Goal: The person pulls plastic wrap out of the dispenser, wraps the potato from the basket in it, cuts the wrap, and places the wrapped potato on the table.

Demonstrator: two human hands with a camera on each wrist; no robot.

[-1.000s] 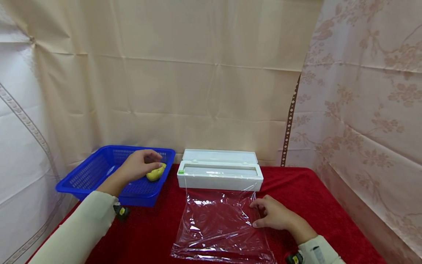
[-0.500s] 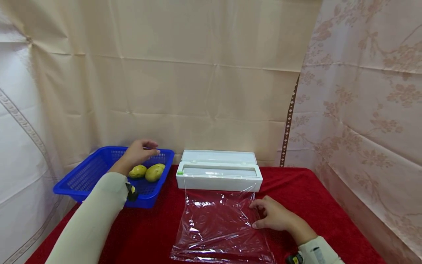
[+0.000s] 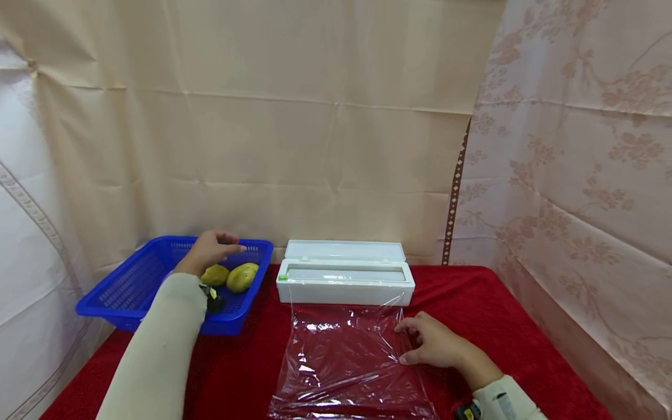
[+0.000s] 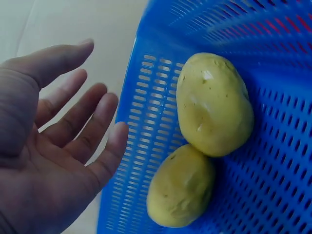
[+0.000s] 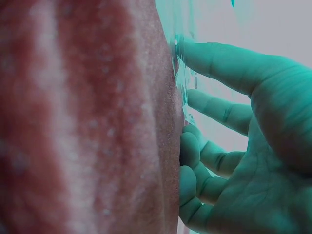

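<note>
My left hand (image 3: 209, 254) hovers over the back of the blue basket (image 4: 129, 141), its fingers loosely spread and holding nothing. Below it lie two yellow potatoes, the larger potato (image 4: 214, 105) touching the smaller potato (image 4: 180, 187). A sheet of clear plastic wrap (image 3: 349, 356) is drawn out flat toward me from the white wrap dispenser (image 3: 343, 291). My right hand (image 3: 438, 347) rests its fingertips on the sheet's right edge, thumb and fingers apart. In the right wrist view, the fingertips (image 5: 195, 53) touch the wrap and the cloth.
The dispenser's lid (image 3: 343, 251) stands raised at the back, and a green slider (image 3: 283, 277) sits at its left end. Red cloth (image 3: 236, 373) covers the table. Beige curtain (image 3: 315, 146) hangs behind.
My left hand has moved from above the potatoes to the basket's back, uncovering both potatoes. The view has shifted slightly. My right hand keeps its place on the wrap.
</note>
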